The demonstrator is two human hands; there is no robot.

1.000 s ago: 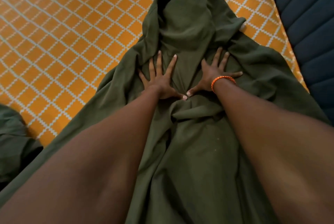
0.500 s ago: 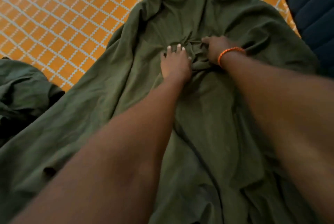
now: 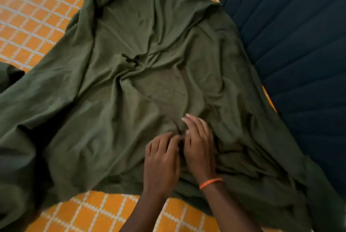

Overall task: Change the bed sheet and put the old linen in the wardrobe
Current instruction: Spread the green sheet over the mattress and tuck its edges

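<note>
A bed [image 3: 43,18] covered in an orange sheet with a white grid pattern fills the view, with a dark blue quilted surface [image 3: 292,48] along its right side. A crumpled olive green sheet [image 3: 116,104] lies spread across the bed. Both hands rest side by side on the green fabric near its lower edge. The left hand [image 3: 162,162] has fingers curled into a fold, apparently pinching it. The right hand [image 3: 199,149], with an orange bracelet [image 3: 210,182] at the wrist, lies with fingers loosely extended on the cloth.

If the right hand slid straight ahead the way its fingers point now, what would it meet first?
Only more of the green sheet: the right hand points up the bed, towards the bunched folds and a small dark knot-like spot slightly left of its line. Nothing else seems to lie there, though depth is unclear.
</note>
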